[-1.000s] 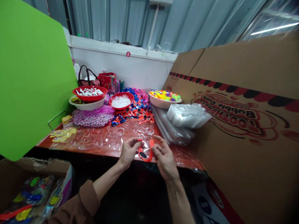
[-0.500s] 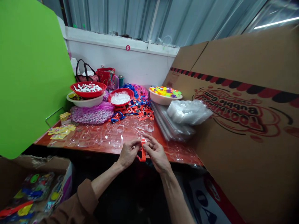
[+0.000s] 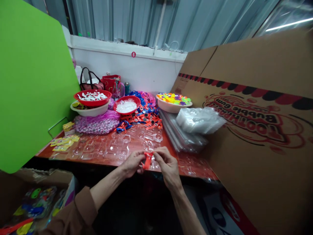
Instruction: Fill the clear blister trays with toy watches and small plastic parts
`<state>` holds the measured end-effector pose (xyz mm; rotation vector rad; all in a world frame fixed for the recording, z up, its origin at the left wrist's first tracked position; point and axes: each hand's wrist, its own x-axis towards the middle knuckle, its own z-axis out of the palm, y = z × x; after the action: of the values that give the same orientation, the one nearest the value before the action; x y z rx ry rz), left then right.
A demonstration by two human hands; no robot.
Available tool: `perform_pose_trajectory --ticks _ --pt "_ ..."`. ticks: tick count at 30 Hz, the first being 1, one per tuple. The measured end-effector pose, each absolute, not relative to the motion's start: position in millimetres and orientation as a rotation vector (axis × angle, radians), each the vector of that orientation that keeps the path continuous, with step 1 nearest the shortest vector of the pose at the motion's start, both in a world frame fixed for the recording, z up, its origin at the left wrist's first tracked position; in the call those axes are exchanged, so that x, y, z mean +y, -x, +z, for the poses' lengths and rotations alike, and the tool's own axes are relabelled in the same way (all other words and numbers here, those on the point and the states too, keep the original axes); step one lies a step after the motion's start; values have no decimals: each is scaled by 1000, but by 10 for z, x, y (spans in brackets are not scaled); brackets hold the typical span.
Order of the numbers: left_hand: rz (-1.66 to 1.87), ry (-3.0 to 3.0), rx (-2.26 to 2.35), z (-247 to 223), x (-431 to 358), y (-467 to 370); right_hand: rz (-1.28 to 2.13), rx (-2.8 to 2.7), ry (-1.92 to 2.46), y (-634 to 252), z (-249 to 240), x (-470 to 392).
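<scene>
An orange-red strap (image 3: 147,160), which looks like a toy watch band, is held between my two hands just above the table's front edge. My left hand (image 3: 133,163) pinches its left side, fingers curled around it. At its upper right end, the thumb and forefinger of my right hand (image 3: 168,165) are pressed together on it. A dark part shows by my left fingers, too blurred to make out. Clear moulded plastic trays (image 3: 117,145) lie flat on the table (image 3: 168,143) behind my hands. Farther back is a pile of orange and blue straps (image 3: 146,116), some with round dark faces.
Red bowls of white pieces (image 3: 91,103) and clear pieces (image 3: 124,112) stand at the back. A cream bowl (image 3: 168,107) holds colourful parts. Bagged plastic (image 3: 199,120) lies right, by a tall cardboard sheet (image 3: 244,81). A green panel (image 3: 34,81) and an open carton (image 3: 66,179) are left.
The strap has turned and looks shorter and more bunched between my fingers. My right hand has shifted to its upper right end, with fingers more curled. The view has tilted slightly up.
</scene>
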<state>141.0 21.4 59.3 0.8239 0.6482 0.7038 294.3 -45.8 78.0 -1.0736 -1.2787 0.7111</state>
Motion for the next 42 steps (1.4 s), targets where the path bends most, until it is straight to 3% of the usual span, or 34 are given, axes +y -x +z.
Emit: perform_pose_trajectory --ticks 2,6,11,12,15,17,26,34,38,42 --pt "764 -717 691 667 367 -1309 590 -1549 996 -2920 858 -572" --pt "787 -680 663 864 645 -1080 754 -1905 853 -2953 977 -550" --pt "1098 -802 809 953 1143 -890 1099 -1886 979 -3319 971 443" --pt "1168 -809 861 934 1278 -871 1063 -1878 1048 -3419 944 741" --pt "1314 -772 953 811 1660 -861 439 -1824 1460 -3698 824 1660" --pt "1371 -750 981 692 1847 -880 252 -1792 1584 -3824 721 2208" --pt "1201 -1013 1165 195 2236 -789 -108 -2079 1703 -3572 165 3647" --pt "1181 -1740 1351 288 2311 -529 -301 -2126 1667 -3678 313 3681" --pt "1154 -1598 1262 440 2083 -516 -371 -1881 1680 -3897 710 3307" --pt "1185 -1355 1093 581 1668 -616 -68 -1461 1360 -3967 1113 2771"
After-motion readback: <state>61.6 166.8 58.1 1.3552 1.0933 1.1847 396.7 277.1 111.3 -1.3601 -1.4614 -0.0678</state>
